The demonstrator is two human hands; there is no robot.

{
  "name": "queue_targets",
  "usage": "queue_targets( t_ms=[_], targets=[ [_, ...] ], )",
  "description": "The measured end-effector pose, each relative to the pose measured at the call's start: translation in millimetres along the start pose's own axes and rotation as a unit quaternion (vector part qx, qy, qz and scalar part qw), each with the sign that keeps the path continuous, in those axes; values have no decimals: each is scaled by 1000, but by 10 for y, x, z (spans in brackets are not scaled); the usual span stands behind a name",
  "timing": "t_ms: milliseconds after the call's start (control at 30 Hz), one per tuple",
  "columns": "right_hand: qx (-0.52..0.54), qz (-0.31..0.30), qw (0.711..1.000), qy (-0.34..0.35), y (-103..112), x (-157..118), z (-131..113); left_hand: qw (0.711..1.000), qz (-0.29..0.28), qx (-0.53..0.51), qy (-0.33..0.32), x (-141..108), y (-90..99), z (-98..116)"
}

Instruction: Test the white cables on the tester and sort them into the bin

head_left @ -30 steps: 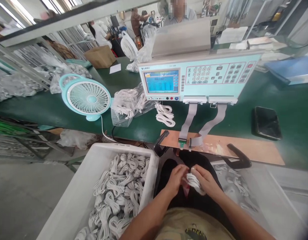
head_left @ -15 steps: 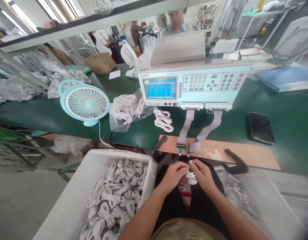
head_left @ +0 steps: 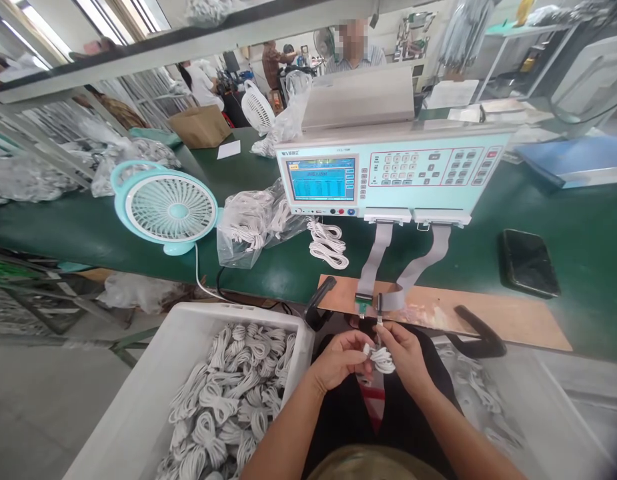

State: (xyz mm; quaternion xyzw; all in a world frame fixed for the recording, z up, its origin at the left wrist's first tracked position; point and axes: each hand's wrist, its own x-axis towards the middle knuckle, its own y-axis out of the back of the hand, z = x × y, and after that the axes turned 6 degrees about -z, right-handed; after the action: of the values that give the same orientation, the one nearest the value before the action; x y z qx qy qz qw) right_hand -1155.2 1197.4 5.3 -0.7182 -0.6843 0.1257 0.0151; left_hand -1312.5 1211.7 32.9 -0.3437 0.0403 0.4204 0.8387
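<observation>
A coiled white cable (head_left: 383,361) hangs between my two hands, below the board's edge. My right hand (head_left: 404,350) pinches one plug of this cable, up against the small test connector (head_left: 379,305) at the end of a grey ribbon cable; I cannot tell how deep the plug sits. Curled around the cable's other end is my left hand (head_left: 338,361), with a white plug near its fingertips. To the left of that connector, a small green circuit board (head_left: 363,307) ends the other ribbon. Both ribbons run up to the tester (head_left: 423,190), whose screen is lit blue.
At lower left, a white bin (head_left: 188,317) holds many coiled cables. A turquoise fan (head_left: 173,208), bagged cables (head_left: 248,223) and a loose cable coil (head_left: 328,245) lie left of the tester. Black clamps (head_left: 481,333) grip the copper-coloured board (head_left: 528,322); a phone (head_left: 531,262) lies at right.
My right hand has brought the plug up to the right test connector. My left hand has moved slightly left and its fingers have loosened. The tester's screen shows a different display.
</observation>
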Motion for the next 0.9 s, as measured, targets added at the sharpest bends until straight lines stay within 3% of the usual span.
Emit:
queue_targets(
  t_ms=[233, 400, 500, 667, 900],
  targets=[
    [-10, 6, 1000, 29, -25, -6, 4, 986, 162, -21, -33, 131, -119, -89],
    [-9, 0, 1000, 21, -25, -10, -18, 958, 238, 144, -77, 202, -169, -124],
    [6, 7, 1000, 3, -17, -17, -46, 936, 225, 258, -82, 201, -123, -122],
    [34, 11, 999, -17, -25, -16, -109, 909, 151, 379, -89, 144, -61, -40],
    [149, 22, 985, -88, -88, 7, -110, 906, 73, 401, -113, 48, -51, 135]
  ],
)
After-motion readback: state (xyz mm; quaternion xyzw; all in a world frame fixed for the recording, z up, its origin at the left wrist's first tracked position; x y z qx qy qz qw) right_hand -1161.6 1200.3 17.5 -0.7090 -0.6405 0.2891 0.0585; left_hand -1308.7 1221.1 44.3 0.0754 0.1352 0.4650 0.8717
